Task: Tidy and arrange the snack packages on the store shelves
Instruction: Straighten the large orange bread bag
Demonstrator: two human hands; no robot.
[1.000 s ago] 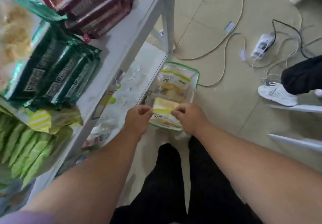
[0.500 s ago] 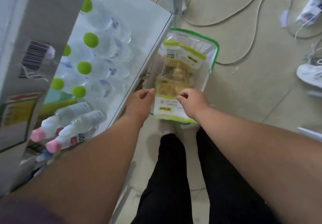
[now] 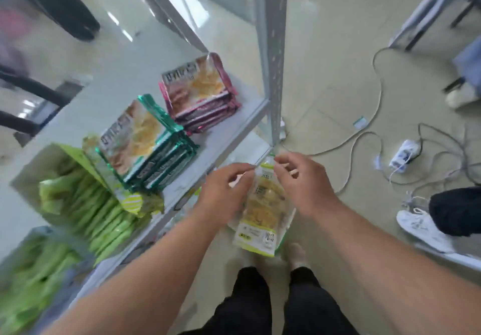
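A clear snack pouch with green-yellow trim [image 3: 263, 209] hangs upright in front of the shelf edge. My left hand [image 3: 225, 194] pinches its top left corner and my right hand [image 3: 303, 181] pinches its top right corner. On the white shelf [image 3: 229, 131] lie a stack of teal-edged packs [image 3: 145, 147] and a stack of maroon packs [image 3: 200, 92]. Green snack packs [image 3: 86, 204] fill the shelf's left part, blurred.
The shelf's grey upright post [image 3: 272, 56] stands just behind the pouch. White and grey cables with a power strip [image 3: 404, 153] lie on the floor at right. Another person's white shoe [image 3: 421, 226] and dark trouser leg are at the right edge.
The pouch has come up from low near the floor to the level of the snack shelf. Both hands moved from its lower edge to its top corners; my view rose from the bottle shelf.
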